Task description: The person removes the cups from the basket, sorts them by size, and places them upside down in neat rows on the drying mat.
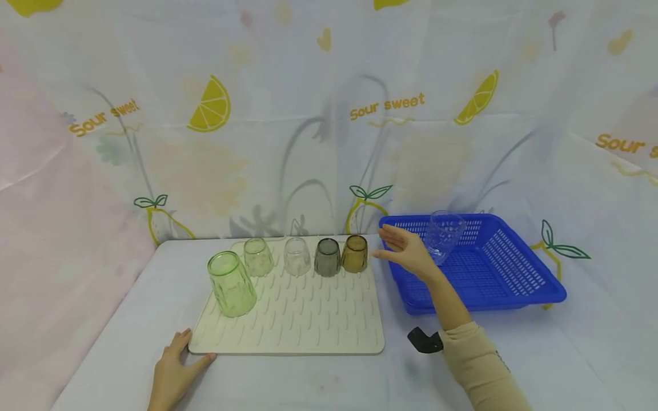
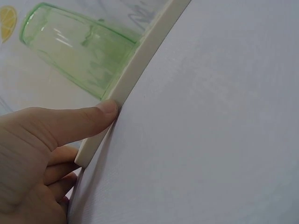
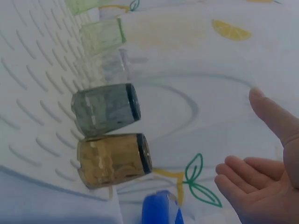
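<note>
My left hand (image 1: 172, 368) grips the front left corner of a cream ribbed drying mat (image 1: 308, 319); in the left wrist view the thumb lies on its front edge and the fingers bend behind the corner. Close by, a tall green glass (image 1: 233, 285) stands upside down on the mat. Along the back stand a pale green glass (image 1: 258, 258), a clear glass (image 1: 297, 257), a grey glass (image 1: 327, 258) and an amber glass (image 1: 354, 254), bases up. My right hand (image 1: 408, 251) holds nothing, raised with thumb and fingers apart between the amber glass and a blue basket (image 1: 545, 291).
Inside the basket, a large clear glass (image 1: 444, 234) leans at the back left. A short black object (image 1: 424, 341) shows by my right sleeve (image 1: 475, 365). A printed cloth (image 1: 288, 142) hangs behind the white-covered table (image 1: 308, 382).
</note>
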{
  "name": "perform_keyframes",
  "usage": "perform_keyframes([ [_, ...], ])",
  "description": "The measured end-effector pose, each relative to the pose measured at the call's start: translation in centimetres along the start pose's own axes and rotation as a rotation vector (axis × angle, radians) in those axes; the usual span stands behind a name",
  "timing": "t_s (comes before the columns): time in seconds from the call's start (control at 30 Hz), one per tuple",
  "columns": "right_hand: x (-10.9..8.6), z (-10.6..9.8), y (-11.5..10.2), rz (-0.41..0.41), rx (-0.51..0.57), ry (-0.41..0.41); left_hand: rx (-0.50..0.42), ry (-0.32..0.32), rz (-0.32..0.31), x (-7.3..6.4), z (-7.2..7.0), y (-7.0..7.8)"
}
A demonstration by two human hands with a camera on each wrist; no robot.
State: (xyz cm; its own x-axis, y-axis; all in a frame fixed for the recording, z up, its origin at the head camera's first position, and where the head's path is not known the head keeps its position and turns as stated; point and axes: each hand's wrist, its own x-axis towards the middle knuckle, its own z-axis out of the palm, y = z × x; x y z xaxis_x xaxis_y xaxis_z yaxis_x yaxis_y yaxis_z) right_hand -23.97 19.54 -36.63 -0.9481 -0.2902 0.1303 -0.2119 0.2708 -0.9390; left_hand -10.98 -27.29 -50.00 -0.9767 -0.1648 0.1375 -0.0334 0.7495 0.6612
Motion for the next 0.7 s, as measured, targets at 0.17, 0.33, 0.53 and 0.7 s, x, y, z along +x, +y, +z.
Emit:
perform_keyframes([
  [0.17,-0.9,-2.3,0.7,0.031,-0.030,0.060,-0.003,-0.011,-0.012,0.0,0.0,0.1],
  [0.33,-1.7,-4.1,1.2,0.058,-0.078,0.108,-0.001,0.005,0.008,-0.1,0.0,0.2],
  [0.53,-2.5,-5.9,1.6,0.081,-0.117,0.156,0.003,-0.001,0.004,-0.1,-0.1,0.3],
  [0.7,-2.9,-7.4,1.7,0.077,-0.167,0.224,0.008,-0.001,0.003,-0.1,-0.1,0.2],
])
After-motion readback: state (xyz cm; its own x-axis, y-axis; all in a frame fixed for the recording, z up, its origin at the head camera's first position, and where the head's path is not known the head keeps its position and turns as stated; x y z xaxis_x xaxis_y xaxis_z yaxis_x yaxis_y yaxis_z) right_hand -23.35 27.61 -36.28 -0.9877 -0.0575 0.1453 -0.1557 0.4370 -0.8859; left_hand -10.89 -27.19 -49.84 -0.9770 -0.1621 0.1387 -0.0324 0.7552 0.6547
